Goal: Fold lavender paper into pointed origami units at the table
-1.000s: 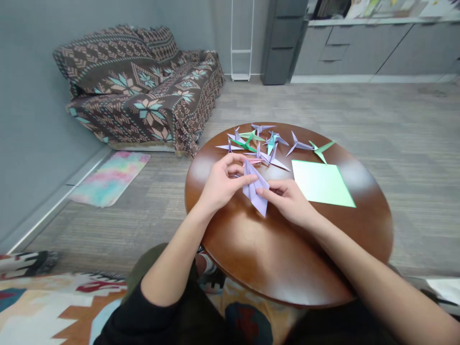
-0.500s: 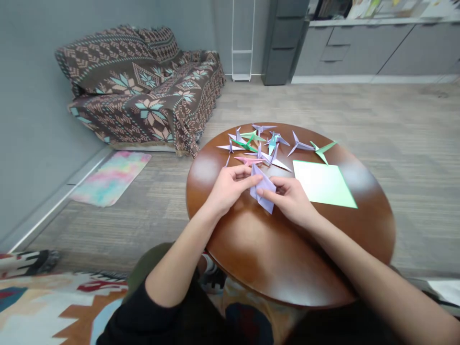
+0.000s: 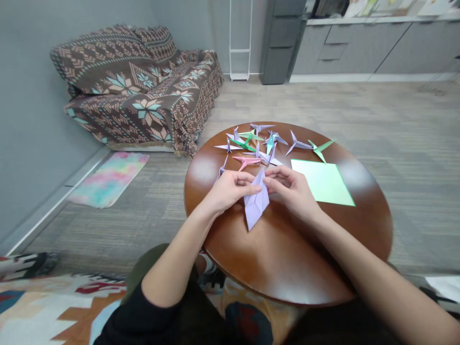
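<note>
A folded sheet of purple origami paper (image 3: pixel 255 207) is held up over the table between my two hands, its long point tilted down toward me. My left hand (image 3: pixel 233 189) pinches its left side, thumb lying across the front. On the upper right edge, my right hand (image 3: pixel 290 187) has its thumb and fingers closed. Just beyond my fingers lies a pink folded paper piece (image 3: pixel 246 161). Near my left hand is a purple folded piece (image 3: pixel 223 167), partly hidden. Right of my right hand rests a pale green paper sheet (image 3: pixel 325 182).
Several folded paper pieces in purple and green, one a dark green piece (image 3: pixel 246 142), cluster at the far side of the round brown table (image 3: pixel 287 268). A patterned sofa (image 3: pixel 143 100) stands beyond on the left, near a colourful mat (image 3: pixel 109 179).
The purple paper has turned, so its long point now hangs toward me and more of its creased front shows. My right hand has shifted up to its upper edge.
</note>
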Demonstrator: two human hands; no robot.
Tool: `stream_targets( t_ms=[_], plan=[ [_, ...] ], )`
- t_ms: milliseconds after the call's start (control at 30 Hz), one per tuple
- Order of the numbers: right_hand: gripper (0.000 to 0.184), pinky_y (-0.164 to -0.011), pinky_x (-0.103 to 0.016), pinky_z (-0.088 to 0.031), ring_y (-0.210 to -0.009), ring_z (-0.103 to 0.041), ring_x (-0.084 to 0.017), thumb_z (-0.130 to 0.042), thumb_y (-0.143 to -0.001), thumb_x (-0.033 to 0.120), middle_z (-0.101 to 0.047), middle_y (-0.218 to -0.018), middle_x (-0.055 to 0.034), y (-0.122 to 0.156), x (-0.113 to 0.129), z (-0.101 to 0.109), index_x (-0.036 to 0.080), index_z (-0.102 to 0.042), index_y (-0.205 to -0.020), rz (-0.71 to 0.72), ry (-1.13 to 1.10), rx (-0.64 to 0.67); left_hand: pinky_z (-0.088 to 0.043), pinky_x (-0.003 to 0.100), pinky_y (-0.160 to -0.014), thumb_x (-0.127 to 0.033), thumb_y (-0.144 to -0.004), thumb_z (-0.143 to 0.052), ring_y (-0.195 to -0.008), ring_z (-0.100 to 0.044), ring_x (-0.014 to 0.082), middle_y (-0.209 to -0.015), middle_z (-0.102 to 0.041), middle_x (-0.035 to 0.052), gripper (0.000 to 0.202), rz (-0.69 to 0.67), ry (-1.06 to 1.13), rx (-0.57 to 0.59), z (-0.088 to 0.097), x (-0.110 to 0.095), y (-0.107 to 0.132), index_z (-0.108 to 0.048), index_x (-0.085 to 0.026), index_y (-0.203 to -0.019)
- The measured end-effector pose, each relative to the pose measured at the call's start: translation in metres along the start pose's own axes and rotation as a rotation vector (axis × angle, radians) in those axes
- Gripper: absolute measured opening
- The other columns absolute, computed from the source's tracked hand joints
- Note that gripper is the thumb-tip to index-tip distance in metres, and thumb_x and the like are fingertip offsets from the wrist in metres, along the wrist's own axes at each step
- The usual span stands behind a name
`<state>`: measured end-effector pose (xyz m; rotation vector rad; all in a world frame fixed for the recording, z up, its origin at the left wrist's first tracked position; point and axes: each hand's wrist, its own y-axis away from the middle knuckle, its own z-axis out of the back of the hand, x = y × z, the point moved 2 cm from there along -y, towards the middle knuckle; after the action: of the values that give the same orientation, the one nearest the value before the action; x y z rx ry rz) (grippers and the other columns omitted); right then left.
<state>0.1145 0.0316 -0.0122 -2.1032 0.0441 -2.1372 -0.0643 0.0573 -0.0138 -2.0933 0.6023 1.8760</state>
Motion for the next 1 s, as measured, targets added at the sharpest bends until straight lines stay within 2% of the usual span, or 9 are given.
stream_targets(
  t_ms=[67, 167, 267, 367, 533, 633, 767, 1000],
  plan=[
    [0.026, -0.067, -0.029, -0.055, -0.07, -0.067, -0.016, -0.083, -0.077, 0.039, -0.074, -0.08, -0.0024, -0.002, 0.0, 0.001, 0.018, -0.073, -0.088, -0.021, -0.057, 0.024, -0.047, 0.026, -0.066, -0.033, -0.063, -0.095, -0.065, -0.065, 0.014, -0.074, -0.076, 0.0048, 0.034, 0.059, -0.017, 0.06, 0.001, -0.002, 0.002, -0.079, -0.012, -0.083],
    [0.019, -0.063, -0.027, -0.055, -0.064, -0.065, -0.013, -0.082, -0.075, 0.034, -0.073, -0.075, -0.0011, -0.002, 0.001, 0.002, 0.018, -0.074, -0.08, -0.035, -0.086, 0.048, -0.046, 0.025, -0.065, -0.036, -0.06, -0.096, -0.065, -0.065, 0.0136, -0.073, -0.074, 0.0046, 0.036, 0.059, -0.015, 0.078, -0.001, -0.003, 0.003, -0.077, -0.011, -0.078],
    [0.018, -0.056, -0.026, -0.053, -0.056, -0.063, -0.012, -0.084, -0.072, 0.03, -0.07, -0.068, 0.0012, -0.001, 0.004, 0.001, 0.018, -0.071, -0.077, -0.024, -0.087, 0.042, -0.044, 0.025, -0.063, -0.043, -0.066, -0.092, -0.064, -0.061, 0.0129, -0.072, -0.072, 0.0042, 0.037, 0.04, -0.051, 0.088, -0.003, -0.002, 0.003, -0.077, -0.011, -0.078],
    [0.023, -0.049, -0.025, -0.052, -0.048, -0.06, -0.012, -0.087, -0.067, 0.03, -0.068, -0.06, 0.0026, -0.001, 0.005, -0.001, 0.018, -0.07, -0.076, -0.062, -0.108, 0.059, -0.035, 0.024, -0.057, -0.051, -0.073, -0.085, -0.057, -0.05, 0.0101, -0.064, -0.064, 0.0012, 0.04, 0.019, -0.121, 0.075, -0.003, -0.003, 0.003, -0.076, -0.011, -0.076],
    [0.023, -0.047, -0.024, -0.051, -0.047, -0.059, -0.011, -0.086, -0.068, 0.032, -0.066, -0.057, 0.0022, -0.001, 0.004, 0.0, 0.017, -0.071, -0.075, -0.091, -0.128, 0.048, -0.027, 0.024, -0.054, -0.054, -0.075, -0.082, -0.055, -0.042, 0.0086, -0.061, -0.058, -0.0005, 0.043, 0.017, -0.176, 0.114, -0.003, -0.003, 0.005, -0.074, -0.012, -0.073],
    [0.019, -0.048, -0.024, -0.05, -0.046, -0.059, -0.011, -0.083, -0.07, 0.031, -0.065, -0.056, 0.0025, -0.001, 0.003, 0.0, 0.017, -0.07, -0.073, -0.076, -0.107, 0.034, -0.029, 0.024, -0.054, -0.054, -0.076, -0.082, -0.054, -0.044, 0.0099, -0.061, -0.059, -0.0002, 0.041, 0.042, -0.168, 0.111, -0.004, 0.0, 0.004, -0.074, -0.014, -0.075],
    [0.016, -0.05, -0.026, -0.051, -0.046, -0.059, -0.012, -0.078, -0.072, 0.031, -0.065, -0.056, 0.0018, -0.001, 0.0, 0.0, 0.018, -0.069, -0.072, -0.049, -0.072, -0.036, -0.036, 0.025, -0.06, -0.05, -0.077, -0.082, -0.062, -0.054, 0.0124, -0.068, -0.066, 0.0019, 0.037, -0.014, -0.151, 0.094, -0.007, 0.003, 0.002, -0.074, -0.014, -0.076],
    [0.012, -0.051, -0.027, -0.048, -0.049, -0.058, -0.013, -0.073, -0.075, 0.029, -0.064, -0.059, 0.0018, 0.0, -0.004, -0.002, 0.019, -0.067, -0.071, -0.043, -0.038, -0.065, -0.037, 0.025, -0.061, -0.044, -0.077, -0.083, -0.06, -0.053, 0.0114, -0.064, -0.063, 0.0007, 0.036, -0.037, -0.148, 0.053, -0.011, 0.003, 0.001, -0.069, -0.013, -0.067]
  ],
)
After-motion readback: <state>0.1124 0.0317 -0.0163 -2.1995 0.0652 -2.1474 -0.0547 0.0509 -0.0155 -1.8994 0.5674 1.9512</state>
